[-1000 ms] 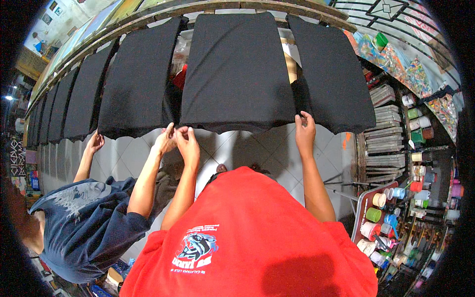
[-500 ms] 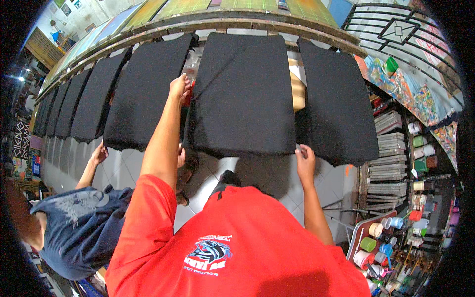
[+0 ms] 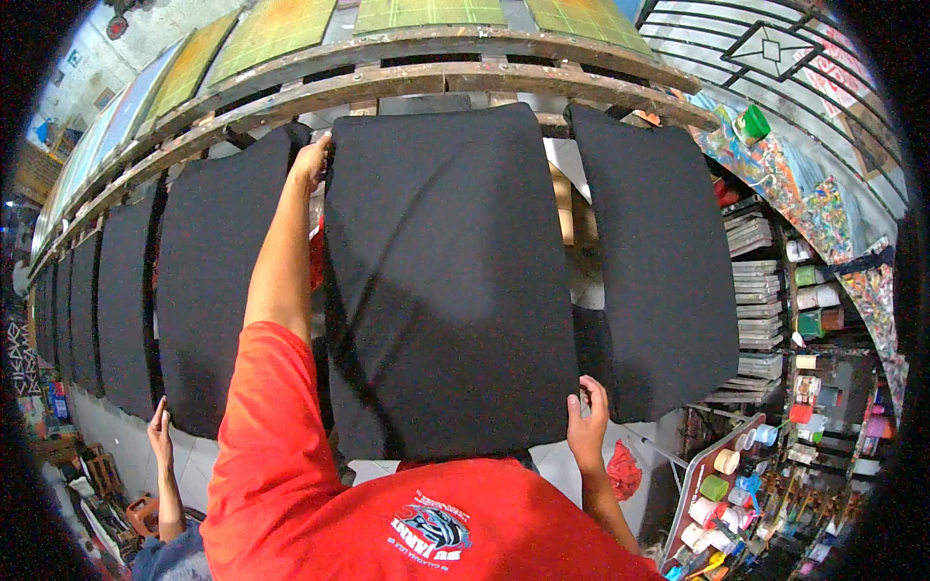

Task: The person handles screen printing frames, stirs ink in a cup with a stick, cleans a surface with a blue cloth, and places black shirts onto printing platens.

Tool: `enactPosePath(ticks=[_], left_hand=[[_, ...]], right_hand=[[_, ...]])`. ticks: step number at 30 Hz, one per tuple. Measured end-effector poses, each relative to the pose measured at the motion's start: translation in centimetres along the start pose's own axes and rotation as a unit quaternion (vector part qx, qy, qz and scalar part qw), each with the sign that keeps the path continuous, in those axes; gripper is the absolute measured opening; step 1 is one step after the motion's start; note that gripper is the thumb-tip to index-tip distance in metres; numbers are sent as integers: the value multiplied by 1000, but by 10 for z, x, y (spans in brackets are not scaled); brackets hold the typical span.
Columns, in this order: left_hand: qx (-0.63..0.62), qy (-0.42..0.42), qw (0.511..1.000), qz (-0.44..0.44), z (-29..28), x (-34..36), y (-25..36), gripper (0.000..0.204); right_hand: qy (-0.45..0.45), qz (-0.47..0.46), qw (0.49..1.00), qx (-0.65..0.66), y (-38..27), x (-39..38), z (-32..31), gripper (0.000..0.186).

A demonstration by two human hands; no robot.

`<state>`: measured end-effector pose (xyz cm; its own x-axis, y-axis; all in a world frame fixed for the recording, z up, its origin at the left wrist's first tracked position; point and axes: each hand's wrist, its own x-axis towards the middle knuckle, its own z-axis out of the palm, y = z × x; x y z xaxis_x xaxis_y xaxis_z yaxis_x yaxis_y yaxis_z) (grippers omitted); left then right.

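A wide panel of black cloth point(image 3: 446, 281) lies flat right in front of me, on a support that it covers. My left hand point(image 3: 312, 163) is closed at its far left corner, with the fingers curled round the edge. Beside its right edge, a little above the near corner, my right hand point(image 3: 588, 426) has thumb and fingertips bent together at the cloth's side. Whatever lies between those fingertips is too small to make out clearly.
Another black panel point(image 3: 654, 261) lies to the right, and several run off to the left. A co-worker's hand point(image 3: 162, 436) touches a left panel's near corner. Wooden rails point(image 3: 436, 77) cross behind. Paint pots point(image 3: 717, 484) and a metal grille point(image 3: 775, 48) stand right.
My left hand has moved along the left edge to the far corner. My right hand has shifted from the near right corner slightly up the side. My view has moved closer to the cloth.
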<state>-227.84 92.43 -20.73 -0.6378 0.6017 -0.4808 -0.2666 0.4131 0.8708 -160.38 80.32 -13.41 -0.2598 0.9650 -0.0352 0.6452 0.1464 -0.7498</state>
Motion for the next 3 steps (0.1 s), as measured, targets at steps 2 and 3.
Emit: enactPosePath(ticks=[2,3], left_hand=[[-83,-55,995,-14,11,30,-2,47],[-65,-68,995,-17,19,39,4,55]], right_hand=[[6,-5,999,43,-25,39,4,33],[-17,26,998,58,-26,64,9,33]])
